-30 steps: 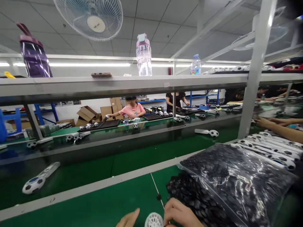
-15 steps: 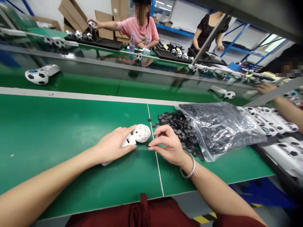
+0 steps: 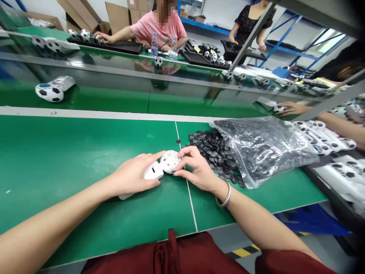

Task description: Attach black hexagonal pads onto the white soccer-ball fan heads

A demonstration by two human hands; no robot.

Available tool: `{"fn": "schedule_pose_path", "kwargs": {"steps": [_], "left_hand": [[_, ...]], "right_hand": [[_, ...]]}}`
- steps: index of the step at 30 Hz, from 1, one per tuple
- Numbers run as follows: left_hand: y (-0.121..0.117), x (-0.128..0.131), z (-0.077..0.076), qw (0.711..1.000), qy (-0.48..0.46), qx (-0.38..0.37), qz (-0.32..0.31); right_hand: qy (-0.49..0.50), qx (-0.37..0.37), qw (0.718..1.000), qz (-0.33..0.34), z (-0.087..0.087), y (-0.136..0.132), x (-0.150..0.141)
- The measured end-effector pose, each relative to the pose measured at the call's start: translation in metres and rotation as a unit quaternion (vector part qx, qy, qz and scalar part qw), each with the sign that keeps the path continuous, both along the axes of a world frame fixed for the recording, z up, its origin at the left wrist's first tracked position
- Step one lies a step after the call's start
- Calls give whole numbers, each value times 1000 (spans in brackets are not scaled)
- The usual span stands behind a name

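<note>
A white toy with a round perforated ball head (image 3: 169,161) and a flat handle lies on the green bench (image 3: 71,152). My left hand (image 3: 134,177) lies over its handle, fingers wrapped round it. My right hand (image 3: 196,169) touches the ball head from the right with pinched fingertips; whether a small piece is between them I cannot make out. A heap of small black pieces (image 3: 215,150) lies just right of my right hand, spilling from a clear plastic bag (image 3: 265,146).
A finished football-patterned toy (image 3: 51,90) rides the green conveyor behind the bench. Several more such toys (image 3: 327,140) are stacked at the right, where another person's arm (image 3: 336,121) reaches. Two people work across the line at black trays (image 3: 119,46).
The camera dropped from the shelves to the bench. My right hand then moved left from the bench surface onto the ball head. My left hand stays on the handle.
</note>
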State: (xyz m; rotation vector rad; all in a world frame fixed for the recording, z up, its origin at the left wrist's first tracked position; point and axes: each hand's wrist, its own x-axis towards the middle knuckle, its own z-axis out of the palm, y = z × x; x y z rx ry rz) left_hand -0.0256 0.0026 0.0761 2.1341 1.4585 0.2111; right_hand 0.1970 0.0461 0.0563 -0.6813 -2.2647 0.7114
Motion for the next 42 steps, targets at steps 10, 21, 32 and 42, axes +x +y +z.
{"fn": "schedule_pose_path", "kwargs": {"steps": [10, 21, 32, 42], "left_hand": [[1, -1, 1, 1000, -5, -3, 5], [3, -4, -3, 1000, -12, -2, -15], [4, -2, -1, 1000, -15, -3, -28], [2, -1, -4, 1000, 5, 14, -23]], "right_hand": [[3, -33, 999, 6, 1, 0, -2], [32, -90, 995, -31, -2, 3, -5], [-8, -147, 989, -27, 5, 2, -8], [-6, -225, 973, -42, 6, 6, -11]]}}
